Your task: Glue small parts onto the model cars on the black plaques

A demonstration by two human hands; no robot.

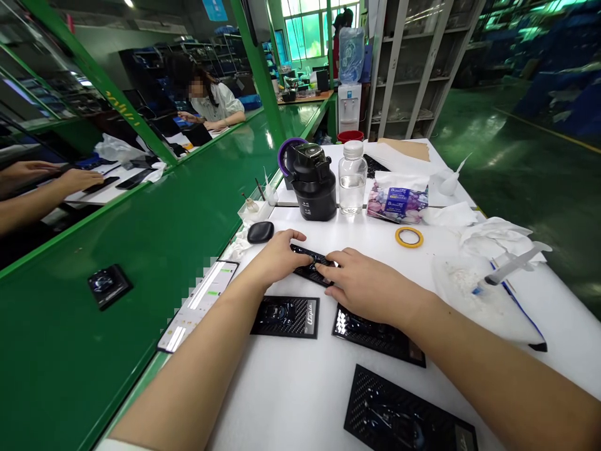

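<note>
**Black strip (308, 265) at the centre of a crowded white bench (300, 401)**

The left hand (277, 258) and right hand (370, 289) are apart, one at each end of the black strip. Fingers of both lie on it, but I cannot tell whether they clamp it or only rest there. If their hold slackens, the strip could drop onto the three black mesh-patterned cards (286, 317) just below the hands, perhaps scuffing them. The nearest of these carries a script word that looks like "Utopia", though it is hard to be sure.

Left of the left forearm, a pale panel with bright bars (197, 307) sits at the bench edge, partly blurred; a careless elbow could push it off. Just past the left hand lies a black oval case (260, 232). Right of the right hand, a syringe (514, 263) rests on a clear plastic bag (479, 297), where a tug on the bag could send it rolling.

Farther ahead are a yellow tape roll (409, 237), a black cylinder (313, 181) and a capped water bottle (352, 178), which a reach across could tip. A wipes packet (397, 202) shows a large "B"; the rest is too small to read. Well beyond, a co-worker (211, 100) works at another bench.
</note>
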